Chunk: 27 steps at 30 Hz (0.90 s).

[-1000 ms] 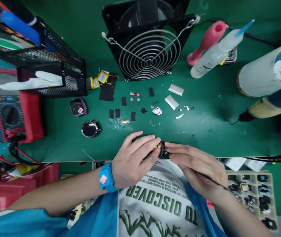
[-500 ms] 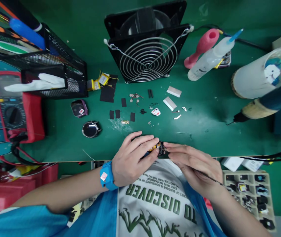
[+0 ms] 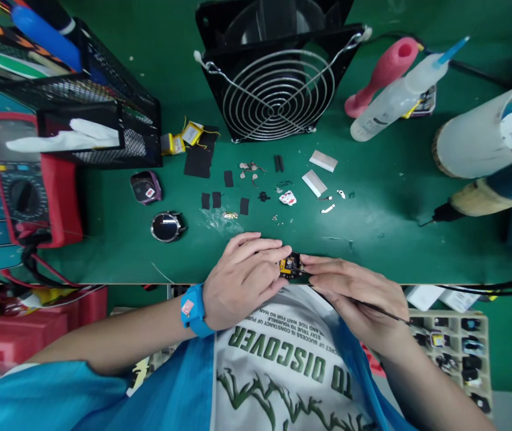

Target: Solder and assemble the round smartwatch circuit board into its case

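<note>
At the bench's front edge, my left hand [image 3: 244,281] is closed around the left side of a small black device [image 3: 290,265] with yellow and orange parts showing. From the right, my right hand [image 3: 358,296] pinches a thin dark tool [image 3: 379,310], whose tip meets the device's right side. The tool's shaft runs back across my palm. Beyond my hands lie a white piece with red marks [image 3: 287,198], black rectangular pads [image 3: 244,206], round parts with wires [image 3: 249,170] and two silver-white blocks [image 3: 314,183].
A fan [image 3: 278,90] stands at the back middle. Two watch bodies [image 3: 167,227], a red multimeter [image 3: 35,185] and a mesh organizer [image 3: 141,134] are on the left. On the right are a bottle [image 3: 393,102], a white cylinder [image 3: 471,134] and a dark-tipped tool [image 3: 475,197].
The view has shifted slightly. The fingers of my left hand have drawn back to the left, and more of the device's yellow part shows. My right hand still holds the thin tool at the device.
</note>
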### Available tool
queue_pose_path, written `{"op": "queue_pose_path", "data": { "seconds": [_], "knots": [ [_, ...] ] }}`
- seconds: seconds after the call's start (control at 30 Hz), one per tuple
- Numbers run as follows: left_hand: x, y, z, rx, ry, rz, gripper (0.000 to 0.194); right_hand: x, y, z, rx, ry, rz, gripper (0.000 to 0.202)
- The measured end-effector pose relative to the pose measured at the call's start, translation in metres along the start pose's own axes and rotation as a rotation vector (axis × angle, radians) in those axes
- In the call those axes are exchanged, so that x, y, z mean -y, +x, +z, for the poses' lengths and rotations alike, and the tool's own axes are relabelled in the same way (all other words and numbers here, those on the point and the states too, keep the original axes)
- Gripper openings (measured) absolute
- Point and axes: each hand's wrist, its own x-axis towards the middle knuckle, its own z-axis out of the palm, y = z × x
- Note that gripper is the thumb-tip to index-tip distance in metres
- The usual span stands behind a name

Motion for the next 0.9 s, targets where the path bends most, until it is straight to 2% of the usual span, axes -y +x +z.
{"op": "queue_pose_path", "data": {
  "seconds": [0.1,0.33,0.43,0.63,0.9],
  "knots": [
    [0.0,0.0,0.0,-0.001,-0.008,0.005,0.018,0.0,0.0,0.0,0.004,0.0,-0.003,0.037],
    [-0.001,-0.003,-0.001,0.011,0.056,0.049,0.004,0.002,0.0,0.002,-0.012,-0.01,0.025,0.038],
    [0.0,-0.004,-0.001,0.004,0.101,0.081,0.016,0.003,0.001,0.001,-0.025,0.009,0.059,0.037],
    [0.0,-0.005,0.002,-0.021,0.112,0.11,0.014,0.002,0.014,-0.014,-0.104,0.135,0.198,0.029],
    [0.001,-0.009,0.006,-0.054,0.109,0.126,0.012,0.008,0.04,-0.026,0.089,0.116,0.234,0.02]
  ]
}}
